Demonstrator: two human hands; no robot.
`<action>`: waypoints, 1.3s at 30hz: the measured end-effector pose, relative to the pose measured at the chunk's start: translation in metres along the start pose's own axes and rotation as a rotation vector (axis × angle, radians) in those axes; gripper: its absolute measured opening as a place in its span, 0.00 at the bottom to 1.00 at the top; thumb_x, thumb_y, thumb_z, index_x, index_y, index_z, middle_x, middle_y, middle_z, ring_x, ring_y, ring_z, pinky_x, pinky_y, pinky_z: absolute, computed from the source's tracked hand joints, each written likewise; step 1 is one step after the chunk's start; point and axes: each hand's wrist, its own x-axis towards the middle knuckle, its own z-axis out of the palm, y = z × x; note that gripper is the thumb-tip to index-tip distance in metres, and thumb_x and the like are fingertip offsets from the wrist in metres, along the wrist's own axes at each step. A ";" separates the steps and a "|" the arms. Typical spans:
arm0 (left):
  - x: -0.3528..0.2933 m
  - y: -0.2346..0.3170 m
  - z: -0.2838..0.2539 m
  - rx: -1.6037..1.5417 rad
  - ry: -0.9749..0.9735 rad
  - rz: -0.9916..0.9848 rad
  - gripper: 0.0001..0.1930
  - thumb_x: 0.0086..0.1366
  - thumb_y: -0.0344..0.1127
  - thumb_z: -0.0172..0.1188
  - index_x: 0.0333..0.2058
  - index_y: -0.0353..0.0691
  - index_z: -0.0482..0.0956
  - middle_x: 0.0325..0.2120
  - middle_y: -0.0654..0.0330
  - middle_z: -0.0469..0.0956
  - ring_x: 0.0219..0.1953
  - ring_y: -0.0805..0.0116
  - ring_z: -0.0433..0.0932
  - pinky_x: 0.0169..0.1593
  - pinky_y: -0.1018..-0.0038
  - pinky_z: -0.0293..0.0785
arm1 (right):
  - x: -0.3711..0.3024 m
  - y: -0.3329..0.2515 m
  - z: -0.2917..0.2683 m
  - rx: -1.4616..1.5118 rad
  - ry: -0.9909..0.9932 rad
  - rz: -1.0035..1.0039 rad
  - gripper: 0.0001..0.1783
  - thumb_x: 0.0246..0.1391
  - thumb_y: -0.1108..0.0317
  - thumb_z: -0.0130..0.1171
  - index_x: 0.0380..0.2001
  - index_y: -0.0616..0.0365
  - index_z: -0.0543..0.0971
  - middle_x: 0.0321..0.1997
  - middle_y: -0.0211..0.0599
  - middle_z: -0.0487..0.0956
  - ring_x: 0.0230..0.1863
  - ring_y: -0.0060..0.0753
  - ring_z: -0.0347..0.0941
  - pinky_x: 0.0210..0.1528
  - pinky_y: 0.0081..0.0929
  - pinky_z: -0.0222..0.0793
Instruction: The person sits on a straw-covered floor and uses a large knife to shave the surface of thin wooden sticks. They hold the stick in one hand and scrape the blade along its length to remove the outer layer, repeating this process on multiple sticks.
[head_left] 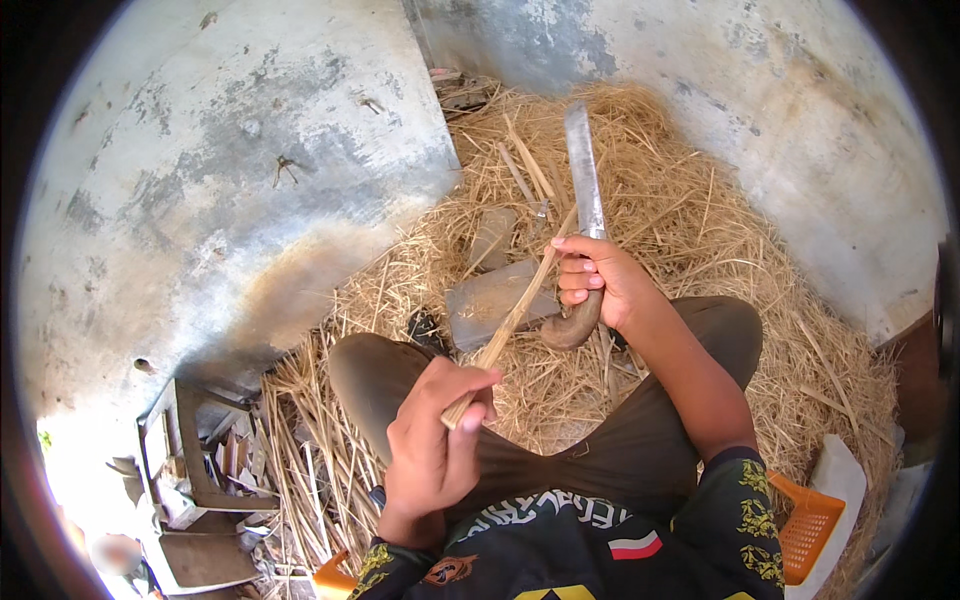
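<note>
My left hand (437, 435), low in front of my lap, is closed round the near end of a pale split-bamboo-like strip (515, 315). The strip slants up and away to the right, toward my right hand (600, 275). That hand is wrapped round the curved brown wooden handle (573, 325) of a machete, its long grey blade (584, 165) pointing away from me. At the fingertips of my right hand the strip passes close by, seeming to touch the index finger. Whether those fingers also pinch it, I cannot tell.
Straw-like shavings (780, 290) cover the floor around my folded legs. A flat grey block (480, 305) lies between my knees. Long thin strips (310, 440) are piled at left, beside a wooden frame (190, 450) with scraps. An orange plastic seat (808, 535) shows lower right; worn walls (260, 120) rise ahead.
</note>
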 end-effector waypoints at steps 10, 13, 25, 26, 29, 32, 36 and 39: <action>0.027 -0.024 0.022 0.297 0.082 0.094 0.11 0.66 0.18 0.53 0.46 0.31 0.66 0.35 0.47 0.76 0.31 0.52 0.75 0.38 0.64 0.73 | -0.050 0.043 0.020 -1.396 0.391 -0.810 0.15 0.54 0.62 0.65 0.20 0.59 0.74 0.14 0.39 0.73 0.17 0.39 0.73 0.23 0.37 0.69; 0.029 -0.023 0.028 0.331 0.065 0.146 0.11 0.66 0.18 0.53 0.45 0.31 0.66 0.35 0.46 0.76 0.31 0.51 0.75 0.39 0.64 0.74 | -0.067 0.053 0.021 -1.525 0.385 -0.995 0.13 0.52 0.65 0.65 0.21 0.61 0.74 0.14 0.43 0.73 0.18 0.49 0.74 0.23 0.38 0.68; 0.035 -0.048 0.053 0.331 0.045 0.299 0.10 0.63 0.17 0.56 0.42 0.30 0.70 0.34 0.48 0.77 0.29 0.50 0.73 0.34 0.61 0.71 | -0.062 0.039 -0.010 -1.642 0.455 -0.751 0.11 0.46 0.64 0.65 0.24 0.61 0.78 0.18 0.47 0.76 0.24 0.53 0.77 0.27 0.42 0.71; 0.034 -0.058 0.054 0.323 0.063 0.309 0.10 0.63 0.17 0.56 0.42 0.30 0.70 0.34 0.48 0.77 0.28 0.50 0.73 0.34 0.61 0.71 | -0.060 0.041 -0.008 -1.593 0.418 -0.671 0.10 0.46 0.64 0.65 0.24 0.60 0.78 0.19 0.47 0.77 0.25 0.53 0.78 0.29 0.42 0.72; 0.036 -0.057 0.048 0.353 0.123 0.337 0.05 0.68 0.30 0.57 0.38 0.35 0.73 0.31 0.52 0.74 0.31 0.53 0.72 0.35 0.62 0.69 | -0.061 0.046 0.000 -1.367 0.333 -0.555 0.11 0.47 0.64 0.64 0.24 0.62 0.78 0.19 0.48 0.77 0.26 0.54 0.78 0.30 0.42 0.72; 0.058 -0.055 0.039 0.486 0.247 0.533 0.15 0.71 0.45 0.54 0.31 0.40 0.75 0.28 0.56 0.70 0.35 0.56 0.69 0.39 0.62 0.67 | -0.070 0.050 0.021 -1.253 0.346 -0.671 0.13 0.51 0.67 0.63 0.22 0.65 0.74 0.16 0.49 0.72 0.19 0.43 0.64 0.25 0.39 0.64; 0.092 -0.045 0.052 -0.215 0.387 0.759 0.28 0.74 0.62 0.39 0.25 0.43 0.60 0.20 0.61 0.65 0.23 0.66 0.64 0.26 0.71 0.64 | -0.078 0.049 0.041 -1.325 0.398 -0.678 0.13 0.49 0.64 0.63 0.24 0.63 0.76 0.19 0.50 0.76 0.26 0.57 0.77 0.30 0.44 0.71; 0.099 -0.031 0.068 -0.615 0.232 0.609 0.31 0.73 0.65 0.36 0.25 0.42 0.58 0.11 0.67 0.54 0.12 0.72 0.52 0.18 0.72 0.51 | -0.074 0.057 0.038 -1.319 0.464 -0.718 0.13 0.49 0.63 0.63 0.24 0.63 0.76 0.19 0.50 0.77 0.26 0.57 0.77 0.30 0.44 0.71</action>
